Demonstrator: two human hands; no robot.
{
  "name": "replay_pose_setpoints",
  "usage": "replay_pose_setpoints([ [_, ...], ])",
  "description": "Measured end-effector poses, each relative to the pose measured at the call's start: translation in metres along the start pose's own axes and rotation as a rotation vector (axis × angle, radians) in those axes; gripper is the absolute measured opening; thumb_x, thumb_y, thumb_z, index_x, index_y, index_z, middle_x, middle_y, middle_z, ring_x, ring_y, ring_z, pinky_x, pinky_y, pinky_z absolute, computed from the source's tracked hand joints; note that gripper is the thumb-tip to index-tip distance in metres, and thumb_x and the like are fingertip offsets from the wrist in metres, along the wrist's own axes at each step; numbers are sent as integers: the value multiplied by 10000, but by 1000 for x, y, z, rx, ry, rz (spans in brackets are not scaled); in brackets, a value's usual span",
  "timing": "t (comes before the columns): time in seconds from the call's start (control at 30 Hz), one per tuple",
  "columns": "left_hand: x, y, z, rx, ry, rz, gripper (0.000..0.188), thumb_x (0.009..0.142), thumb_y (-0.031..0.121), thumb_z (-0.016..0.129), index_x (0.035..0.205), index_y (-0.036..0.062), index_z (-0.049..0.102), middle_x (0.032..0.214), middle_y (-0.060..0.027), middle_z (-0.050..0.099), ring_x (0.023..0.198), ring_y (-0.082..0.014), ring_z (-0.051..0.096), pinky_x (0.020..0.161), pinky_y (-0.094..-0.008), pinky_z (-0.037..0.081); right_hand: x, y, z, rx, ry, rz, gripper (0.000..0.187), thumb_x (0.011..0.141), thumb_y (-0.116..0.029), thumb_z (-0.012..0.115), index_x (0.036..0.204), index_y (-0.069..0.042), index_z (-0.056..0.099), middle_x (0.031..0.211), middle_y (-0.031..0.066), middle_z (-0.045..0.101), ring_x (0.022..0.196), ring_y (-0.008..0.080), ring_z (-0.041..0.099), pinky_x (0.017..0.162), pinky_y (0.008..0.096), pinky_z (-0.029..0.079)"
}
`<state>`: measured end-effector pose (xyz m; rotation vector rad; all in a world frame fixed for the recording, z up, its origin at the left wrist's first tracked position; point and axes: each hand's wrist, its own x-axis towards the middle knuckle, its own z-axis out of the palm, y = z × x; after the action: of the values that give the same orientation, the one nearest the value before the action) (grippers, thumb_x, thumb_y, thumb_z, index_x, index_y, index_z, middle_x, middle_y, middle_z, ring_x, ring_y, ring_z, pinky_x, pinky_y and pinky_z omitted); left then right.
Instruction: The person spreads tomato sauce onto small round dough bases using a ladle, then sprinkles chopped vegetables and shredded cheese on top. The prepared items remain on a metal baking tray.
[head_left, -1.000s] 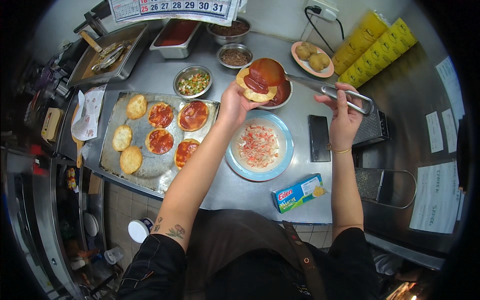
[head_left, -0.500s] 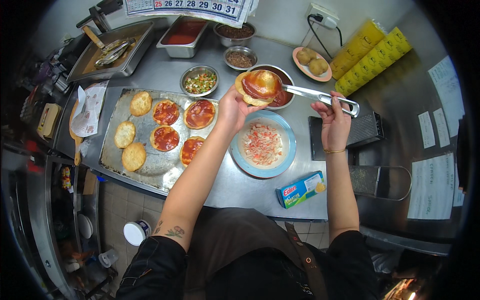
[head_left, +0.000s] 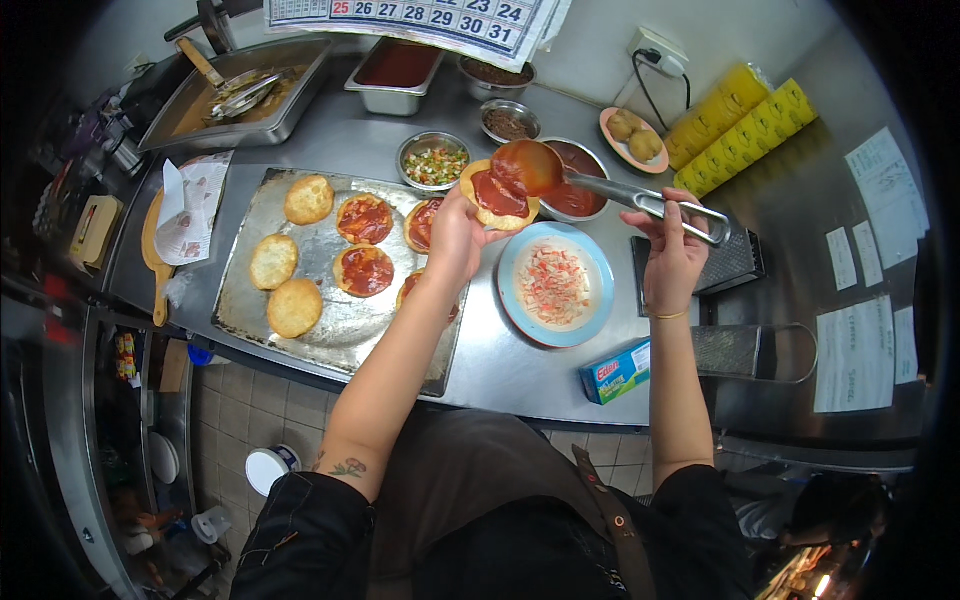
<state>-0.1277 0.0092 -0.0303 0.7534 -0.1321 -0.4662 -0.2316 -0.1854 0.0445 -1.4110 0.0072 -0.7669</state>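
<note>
My left hand (head_left: pixel 460 240) holds up a small round pizza crust (head_left: pixel 512 222) with red sauce over its middle. In my right hand (head_left: pixel 672 250) is the handle of a metal ladle (head_left: pixel 625 195). The ladle's sauce-coated bowl lies over the crust's far right part; whether it touches is hard to tell. Just behind stands a bowl of red sauce (head_left: pixel 582 200). Below my hands sits a blue-rimmed plate (head_left: pixel 512 305) of shredded pink-and-white topping. To the left, a baking tray (head_left: pixel 325 335) bears plain crusts (head_left: pixel 294 308) and sauced crusts (head_left: pixel 364 271), some partly behind my left forearm.
Bowls of diced vegetables (head_left: pixel 436 162) and brown crumbled filling (head_left: pixel 510 122) line the back, with a steel pan of sauce (head_left: pixel 398 98). On the right are a box grater (head_left: pixel 735 258), a flat grater (head_left: pixel 740 352), a blue carton (head_left: pixel 618 370) and potatoes on a plate (head_left: pixel 652 168).
The crust has come nearer to me and left across the counter. The ladle bowl has slid toward the crust's far right, uncovering a sauce patch. The whole view has shifted slightly.
</note>
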Motion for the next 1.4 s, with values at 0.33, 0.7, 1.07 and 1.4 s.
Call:
replay_pose_setpoints([
  [0.33,-38,38,-48,13,48,-31,443,821,57,277,1246,-50,342,1195,-222,484,1069,-332,540,831,-465,516,-20,27,32,101,52,176,206,924,-144,464,1072,1,466,809,163,623,716,248,658,688,331,543],
  [0.7,-46,64,-82,-176,82,72,451,775,10,292,1221,-40,334,1203,-214,462,1099,-343,513,850,-498,508,-55,35,81,205,126,258,206,923,-150,464,1076,-11,477,783,163,624,707,242,654,687,339,543],
  [1.07,-47,73,-103,-281,78,-44,465,772,9,277,1232,-28,337,1231,-193,455,1120,-338,500,872,-528,475,-72,41,100,208,114,234,206,927,-139,457,1082,-5,474,801,138,616,719,218,652,723,357,551],
  [1.4,-54,79,-97,-262,125,-65,424,804,10,280,1214,-66,359,1219,-221,462,1111,-336,511,893,-507,473,-77,42,110,199,76,223,203,926,-142,465,1074,-4,480,847,124,603,711,221,648,717,355,550],
])
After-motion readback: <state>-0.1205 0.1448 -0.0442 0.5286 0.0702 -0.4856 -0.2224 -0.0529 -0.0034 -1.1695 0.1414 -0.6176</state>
